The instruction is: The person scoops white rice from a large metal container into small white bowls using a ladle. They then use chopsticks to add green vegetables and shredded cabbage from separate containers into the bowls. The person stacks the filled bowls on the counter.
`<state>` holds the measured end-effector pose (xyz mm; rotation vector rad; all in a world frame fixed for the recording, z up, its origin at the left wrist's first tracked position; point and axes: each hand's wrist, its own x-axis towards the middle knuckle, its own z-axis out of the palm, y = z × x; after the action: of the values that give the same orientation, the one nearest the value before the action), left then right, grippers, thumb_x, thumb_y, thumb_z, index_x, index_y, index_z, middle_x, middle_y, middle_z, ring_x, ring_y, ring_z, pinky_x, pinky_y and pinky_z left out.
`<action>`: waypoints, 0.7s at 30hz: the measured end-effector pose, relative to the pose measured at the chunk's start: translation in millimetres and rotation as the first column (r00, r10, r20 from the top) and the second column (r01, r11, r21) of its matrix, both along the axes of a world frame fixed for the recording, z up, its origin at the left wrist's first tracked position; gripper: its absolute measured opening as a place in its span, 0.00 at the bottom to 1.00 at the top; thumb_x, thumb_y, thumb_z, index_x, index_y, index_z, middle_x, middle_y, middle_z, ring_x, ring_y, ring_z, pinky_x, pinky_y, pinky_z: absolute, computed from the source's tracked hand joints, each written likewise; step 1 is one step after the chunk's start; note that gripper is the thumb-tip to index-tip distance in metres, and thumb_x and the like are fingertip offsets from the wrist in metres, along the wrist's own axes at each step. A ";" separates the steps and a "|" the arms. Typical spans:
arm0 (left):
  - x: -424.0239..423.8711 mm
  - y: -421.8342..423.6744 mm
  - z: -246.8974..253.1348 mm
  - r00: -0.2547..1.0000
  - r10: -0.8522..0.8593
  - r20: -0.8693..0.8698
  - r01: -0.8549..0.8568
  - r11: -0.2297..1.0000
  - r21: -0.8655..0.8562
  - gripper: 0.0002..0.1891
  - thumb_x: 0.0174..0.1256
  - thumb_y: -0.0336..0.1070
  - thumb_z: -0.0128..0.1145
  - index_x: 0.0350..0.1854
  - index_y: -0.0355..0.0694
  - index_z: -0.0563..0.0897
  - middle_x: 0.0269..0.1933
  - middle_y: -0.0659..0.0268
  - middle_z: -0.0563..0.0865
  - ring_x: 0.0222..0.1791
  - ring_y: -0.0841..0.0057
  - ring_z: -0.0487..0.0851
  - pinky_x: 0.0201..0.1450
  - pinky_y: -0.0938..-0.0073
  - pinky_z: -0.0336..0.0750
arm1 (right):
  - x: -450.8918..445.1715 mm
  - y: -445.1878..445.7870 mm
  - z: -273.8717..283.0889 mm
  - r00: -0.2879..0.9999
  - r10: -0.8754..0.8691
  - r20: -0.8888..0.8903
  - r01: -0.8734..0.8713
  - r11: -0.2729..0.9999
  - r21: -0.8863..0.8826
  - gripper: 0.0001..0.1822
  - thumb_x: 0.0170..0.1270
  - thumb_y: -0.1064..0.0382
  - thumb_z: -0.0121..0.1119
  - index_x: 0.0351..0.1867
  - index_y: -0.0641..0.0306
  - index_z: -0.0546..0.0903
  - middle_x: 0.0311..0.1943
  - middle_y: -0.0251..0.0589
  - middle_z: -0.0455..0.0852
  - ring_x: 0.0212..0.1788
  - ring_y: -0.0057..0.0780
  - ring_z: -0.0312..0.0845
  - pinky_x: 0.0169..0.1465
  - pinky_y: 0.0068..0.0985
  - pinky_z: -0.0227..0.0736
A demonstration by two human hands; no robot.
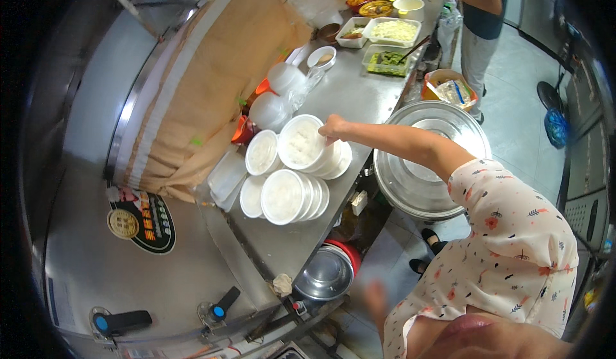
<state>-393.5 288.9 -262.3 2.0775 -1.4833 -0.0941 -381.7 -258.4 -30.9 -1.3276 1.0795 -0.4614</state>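
Note:
My right hand grips the rim of a round white plastic bowl of white rice, its thumb and fingers at the right edge. That bowl sits on top of a stack of similar bowls. Close beside it on the steel counter are another rice bowl and a nearer stack of white bowls, whose tops look covered. A further white bowl is partly hidden behind that stack. My left hand hangs low beside my body, away from the counter and badly blurred; its fingers cannot be made out.
Empty translucent bowls stand behind the rice. Farther along the steel counter are tubs of shredded vegetable and chopped greens. A large round metal lid is at my right. Another person stands beyond, holding a bowl.

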 end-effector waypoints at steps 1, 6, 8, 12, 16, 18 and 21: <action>0.9 -3.8 4.9 1.000 -0.007 -0.019 0.007 1.000 -0.003 0.12 0.65 0.42 0.53 0.40 0.39 0.81 0.33 0.56 0.82 0.35 0.65 0.81 0.40 0.65 0.74 | -7.6 1.9 2.6 0.998 -0.046 0.033 0.046 0.999 -0.005 0.14 0.51 0.67 0.57 0.27 0.85 0.77 0.25 0.53 0.82 0.23 0.41 0.84 0.30 0.30 0.83; 3.1 -29.4 28.0 0.957 0.110 -0.268 -0.062 0.981 0.181 0.11 0.66 0.40 0.52 0.39 0.37 0.81 0.35 0.56 0.83 0.34 0.65 0.81 0.40 0.66 0.75 | -81.6 -12.7 27.4 0.905 -0.188 0.381 0.140 0.979 0.150 0.10 0.51 0.69 0.56 0.33 0.75 0.78 0.30 0.45 0.81 0.32 0.34 0.82 0.39 0.28 0.83; -14.2 -54.7 66.5 0.886 0.079 -0.457 -0.030 0.993 0.115 0.11 0.67 0.38 0.51 0.40 0.36 0.81 0.36 0.59 0.84 0.33 0.71 0.81 0.37 0.71 0.75 | -133.0 -15.6 34.7 0.866 -0.290 0.407 0.235 0.955 0.181 0.08 0.52 0.71 0.55 0.32 0.75 0.78 0.29 0.46 0.81 0.30 0.35 0.82 0.39 0.29 0.83; -24.9 -94.3 79.4 0.490 0.114 -0.864 -0.031 0.993 0.114 0.11 0.67 0.37 0.52 0.43 0.35 0.81 0.35 0.63 0.83 0.31 0.80 0.80 0.33 0.80 0.75 | -246.6 -22.9 55.9 0.814 -0.404 0.417 0.392 0.912 0.118 0.07 0.52 0.72 0.55 0.30 0.77 0.77 0.29 0.50 0.81 0.32 0.37 0.83 0.38 0.30 0.83; -59.1 -135.2 82.9 0.482 0.048 -0.875 0.029 0.997 0.070 0.10 0.68 0.33 0.50 0.45 0.34 0.80 0.37 0.62 0.84 0.30 0.82 0.80 0.30 0.82 0.77 | -359.0 -19.2 61.5 0.800 -0.516 0.306 0.527 0.848 0.051 0.09 0.51 0.72 0.55 0.32 0.79 0.77 0.31 0.52 0.82 0.32 0.38 0.84 0.39 0.28 0.83; -85.2 -155.6 93.4 0.495 -0.015 -0.869 0.070 0.997 0.023 0.10 0.69 0.33 0.50 0.44 0.34 0.81 0.37 0.63 0.84 0.30 0.82 0.80 0.30 0.82 0.76 | -405.0 -13.2 55.3 0.721 -0.579 0.380 0.592 0.800 0.097 0.10 0.51 0.71 0.54 0.33 0.79 0.76 0.31 0.51 0.82 0.30 0.36 0.84 0.40 0.26 0.83; -124.4 -184.6 118.1 0.589 -0.122 -0.799 0.098 0.992 -0.080 0.10 0.68 0.33 0.50 0.43 0.34 0.81 0.36 0.62 0.83 0.30 0.80 0.80 0.31 0.81 0.76 | -458.8 -3.9 54.0 0.704 -0.634 0.321 0.634 0.764 0.118 0.10 0.50 0.72 0.54 0.33 0.79 0.76 0.32 0.50 0.82 0.30 0.35 0.84 0.37 0.23 0.83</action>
<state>-517.9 104.3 -144.1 1.5368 -0.9943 -0.9393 -840.4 -262.2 23.1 -0.7866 1.2190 -1.1710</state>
